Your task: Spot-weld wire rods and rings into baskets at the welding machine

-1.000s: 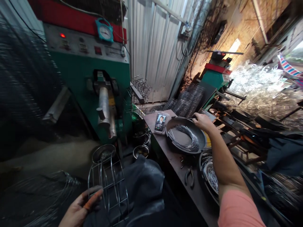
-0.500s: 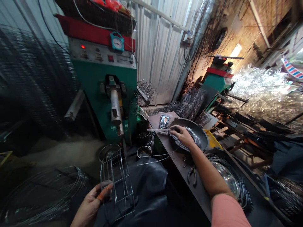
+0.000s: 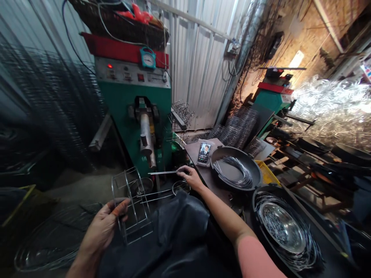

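Note:
My left hand is shut on a welded wire cage frame, with an orange wrap on one finger. My right hand is shut on thin straight steel wires, whose ends reach toward the cage. Curved wires lie in a black round pan on the workbench, to the right of that hand. A black apron covers my lap beneath both forearms.
A green machine with a control panel stands ahead. Small steel bowls sit below it. A phone lies on the bench. A large pan of wire rings sits at right, and wire stacks and scrap fill the background.
My right hand has moved left from the black pan, carrying the wires toward the cage. The cage has shifted left and tilted, and the view has turned slightly.

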### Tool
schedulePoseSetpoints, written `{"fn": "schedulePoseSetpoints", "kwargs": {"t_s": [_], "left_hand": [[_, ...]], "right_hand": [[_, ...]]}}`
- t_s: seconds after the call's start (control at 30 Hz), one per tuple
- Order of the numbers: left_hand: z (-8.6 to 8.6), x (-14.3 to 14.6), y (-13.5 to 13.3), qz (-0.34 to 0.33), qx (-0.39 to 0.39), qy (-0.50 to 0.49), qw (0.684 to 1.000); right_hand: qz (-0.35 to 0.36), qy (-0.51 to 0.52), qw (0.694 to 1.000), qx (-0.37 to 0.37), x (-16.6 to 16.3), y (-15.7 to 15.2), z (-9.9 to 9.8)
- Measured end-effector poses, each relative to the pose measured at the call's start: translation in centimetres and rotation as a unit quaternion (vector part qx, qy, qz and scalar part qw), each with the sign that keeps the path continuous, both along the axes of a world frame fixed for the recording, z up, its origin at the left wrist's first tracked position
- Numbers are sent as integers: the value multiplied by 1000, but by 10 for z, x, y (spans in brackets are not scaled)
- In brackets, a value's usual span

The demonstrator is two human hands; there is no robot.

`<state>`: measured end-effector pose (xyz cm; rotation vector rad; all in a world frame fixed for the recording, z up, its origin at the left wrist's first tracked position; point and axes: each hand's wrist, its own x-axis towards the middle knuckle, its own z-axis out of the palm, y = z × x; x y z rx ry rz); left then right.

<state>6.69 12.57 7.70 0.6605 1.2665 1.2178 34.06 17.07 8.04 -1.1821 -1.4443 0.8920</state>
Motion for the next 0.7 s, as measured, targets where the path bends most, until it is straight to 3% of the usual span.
{"fn": "schedulePoseSetpoints", "kwargs": {"t_s": [0.23,0.7], "left_hand": [[-10,10,15,-7,-19,23,1000],[-20,22,45,-29,-13,45,998]], "right_hand": [[-11,18,1000,20,-6,14,-30],[-30,-58,998,27,6,40,-48]]}}
